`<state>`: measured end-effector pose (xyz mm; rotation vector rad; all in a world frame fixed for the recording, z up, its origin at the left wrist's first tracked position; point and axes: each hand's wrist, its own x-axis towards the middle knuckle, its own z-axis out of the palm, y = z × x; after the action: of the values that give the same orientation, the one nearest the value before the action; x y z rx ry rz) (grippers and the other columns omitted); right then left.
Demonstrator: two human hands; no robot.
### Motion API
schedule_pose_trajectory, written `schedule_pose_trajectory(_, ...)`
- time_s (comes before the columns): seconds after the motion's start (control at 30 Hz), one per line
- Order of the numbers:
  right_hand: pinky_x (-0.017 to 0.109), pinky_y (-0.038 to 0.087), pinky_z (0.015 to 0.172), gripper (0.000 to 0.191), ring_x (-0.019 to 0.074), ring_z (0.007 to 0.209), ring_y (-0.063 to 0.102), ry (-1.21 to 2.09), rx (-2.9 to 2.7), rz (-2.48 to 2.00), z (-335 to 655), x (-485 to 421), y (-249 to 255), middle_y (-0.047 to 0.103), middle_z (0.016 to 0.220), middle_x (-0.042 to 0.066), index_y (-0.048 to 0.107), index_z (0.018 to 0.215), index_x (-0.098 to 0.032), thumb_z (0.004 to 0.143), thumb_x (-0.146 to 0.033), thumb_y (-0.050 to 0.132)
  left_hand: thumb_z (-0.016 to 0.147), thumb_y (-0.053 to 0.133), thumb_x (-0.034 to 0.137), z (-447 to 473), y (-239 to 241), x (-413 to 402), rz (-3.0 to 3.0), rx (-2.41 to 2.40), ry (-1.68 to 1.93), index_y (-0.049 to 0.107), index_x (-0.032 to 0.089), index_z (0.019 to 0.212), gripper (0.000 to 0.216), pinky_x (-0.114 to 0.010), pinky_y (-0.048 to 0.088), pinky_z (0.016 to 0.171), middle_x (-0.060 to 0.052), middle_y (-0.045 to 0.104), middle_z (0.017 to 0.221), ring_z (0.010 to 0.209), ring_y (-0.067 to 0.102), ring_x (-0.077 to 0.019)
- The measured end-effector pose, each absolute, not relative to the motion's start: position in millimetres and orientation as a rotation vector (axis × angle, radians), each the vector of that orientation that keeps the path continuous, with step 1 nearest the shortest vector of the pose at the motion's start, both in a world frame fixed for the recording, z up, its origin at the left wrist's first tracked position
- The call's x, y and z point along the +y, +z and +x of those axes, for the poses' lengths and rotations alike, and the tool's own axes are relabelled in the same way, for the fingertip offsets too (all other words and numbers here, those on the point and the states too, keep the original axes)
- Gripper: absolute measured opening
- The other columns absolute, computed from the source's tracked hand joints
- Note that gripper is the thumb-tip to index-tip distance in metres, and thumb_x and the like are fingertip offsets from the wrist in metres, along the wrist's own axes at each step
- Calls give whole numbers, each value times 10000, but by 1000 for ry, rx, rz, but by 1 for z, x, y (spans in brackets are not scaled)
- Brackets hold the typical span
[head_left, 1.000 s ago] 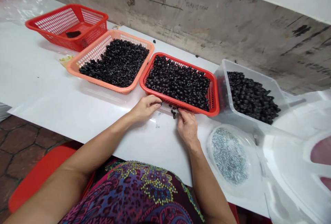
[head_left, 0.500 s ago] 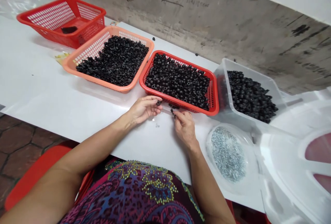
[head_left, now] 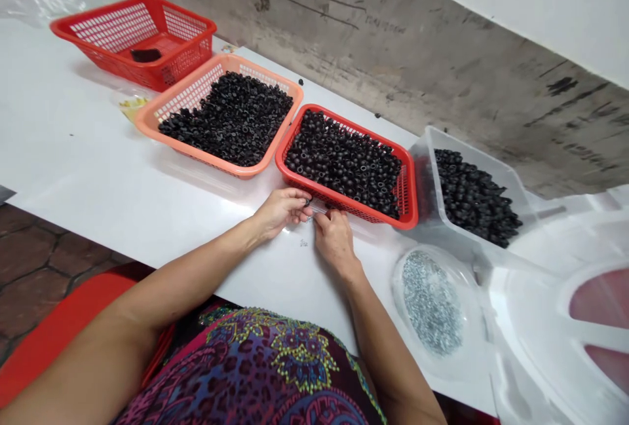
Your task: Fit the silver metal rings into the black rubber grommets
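Observation:
My left hand (head_left: 285,211) pinches a small black ring-like part (head_left: 307,202) between thumb and fingertips, just in front of the red basket (head_left: 410,212). Close on its right is my right hand (head_left: 335,236), fingers pressed together; whatever is in them is hidden. Many round black parts with holes (head_left: 348,163) fill that basket. A few tiny shiny pieces (head_left: 303,243) lie on the white table (head_left: 221,228) between my forearms.
Left of the red basket stands an orange basket (head_left: 196,162) of smaller black rings, then another red basket (head_left: 187,70) with a dark item. To the right are a clear bin (head_left: 432,183) of black parts, a tub of tiny shiny pieces (head_left: 432,300) and a white plastic chair (head_left: 531,320).
My right hand has moved left, nearer to my left hand. The black part in my left hand now shows less. The camera view has shifted slightly.

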<state>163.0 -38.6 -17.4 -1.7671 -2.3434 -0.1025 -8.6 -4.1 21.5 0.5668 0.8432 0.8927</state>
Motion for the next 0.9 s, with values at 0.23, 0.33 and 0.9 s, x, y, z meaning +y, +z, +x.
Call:
schedule_pose_trajectory(0.23, 366, 421, 814, 267, 263, 871, 463, -104, -2315, -1673, 166, -39, -20, 556, 860, 129, 751, 890, -155, 932, -161, 488, 812, 542, -6, -7, 18, -4, 600, 858, 890, 585, 97, 896, 140, -201, 438, 502, -64, 695, 648, 498, 623, -114)
schedule_pose_trajectory(0.33, 371, 426, 814, 296, 267, 866, 461, -114, -2344, -1646, 168, -38, -21, 553, 846, 131, 751, 882, -155, 925, -129, 459, 793, 582, 14, -8, 17, -5, 612, 826, 892, 593, 97, 896, 133, -200, 442, 500, -77, 712, 675, 518, 640, -122)
schedule_pose_trajectory(0.9, 366, 441, 797, 245, 255, 848, 496, -10, -2357, -1633, 172, -42, -12, 579, 845, 127, 725, 859, -147, 901, -124, 484, 758, 716, 88, -12, 11, -5, 634, 701, 852, 652, 95, 948, 201, -211, 480, 556, -85, 733, 756, 604, 671, -130)
